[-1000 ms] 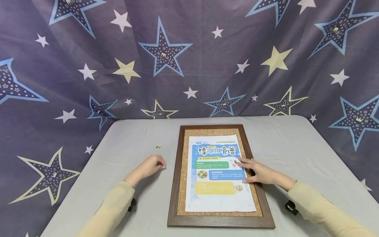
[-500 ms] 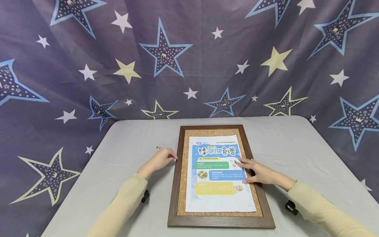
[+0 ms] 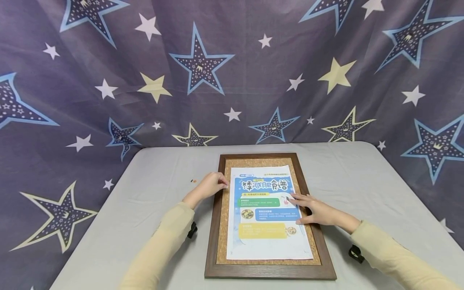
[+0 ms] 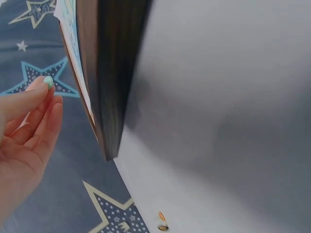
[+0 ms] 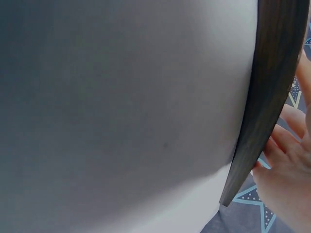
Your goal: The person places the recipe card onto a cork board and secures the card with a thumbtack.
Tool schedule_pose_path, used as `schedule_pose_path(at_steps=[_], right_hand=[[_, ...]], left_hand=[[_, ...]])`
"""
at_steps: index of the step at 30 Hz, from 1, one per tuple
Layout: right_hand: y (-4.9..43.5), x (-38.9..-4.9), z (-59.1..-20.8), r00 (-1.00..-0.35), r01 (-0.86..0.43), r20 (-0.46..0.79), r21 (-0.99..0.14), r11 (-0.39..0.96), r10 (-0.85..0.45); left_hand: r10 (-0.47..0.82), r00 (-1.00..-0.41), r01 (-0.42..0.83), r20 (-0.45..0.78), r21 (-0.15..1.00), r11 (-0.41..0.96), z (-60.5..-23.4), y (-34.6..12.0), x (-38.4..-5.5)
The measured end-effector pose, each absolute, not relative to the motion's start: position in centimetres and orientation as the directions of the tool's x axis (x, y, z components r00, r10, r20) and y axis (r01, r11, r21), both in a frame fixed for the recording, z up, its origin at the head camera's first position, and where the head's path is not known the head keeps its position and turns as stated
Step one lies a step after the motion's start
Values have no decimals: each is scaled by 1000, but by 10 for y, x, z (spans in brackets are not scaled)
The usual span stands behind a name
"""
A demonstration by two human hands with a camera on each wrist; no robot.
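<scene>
Both your hands are at the framed corkboard (image 3: 270, 272), which lies on the grey-covered table (image 3: 362, 169). Your left hand (image 3: 208, 186) is over the board's left edge, toward its far corner, thumb and fingertips pinching a small pale-green piece (image 4: 48, 81). Your right hand (image 3: 320, 211) extends across the board's right edge, fingers straight and spread, tips resting on the poster (image 3: 270, 248). That poster lies on the board, inside its rim. Left of the board are two tiny items (image 3: 195, 181); behind it hangs a starry curtain (image 3: 246, 88).
</scene>
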State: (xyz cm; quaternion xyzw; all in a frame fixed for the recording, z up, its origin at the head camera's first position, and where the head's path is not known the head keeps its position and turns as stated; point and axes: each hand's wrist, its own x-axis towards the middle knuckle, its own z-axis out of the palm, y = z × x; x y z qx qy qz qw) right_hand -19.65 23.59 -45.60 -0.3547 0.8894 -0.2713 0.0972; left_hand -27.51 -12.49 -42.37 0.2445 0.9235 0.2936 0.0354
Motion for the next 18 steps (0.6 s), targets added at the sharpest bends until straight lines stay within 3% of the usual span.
schedule_pose_path(at_steps=[18], right_hand=[[236, -197, -456, -732, -578, 24, -552, 601, -681]], left_hand=[[490, -872, 402, 27, 610, 683, -412, -67, -297]])
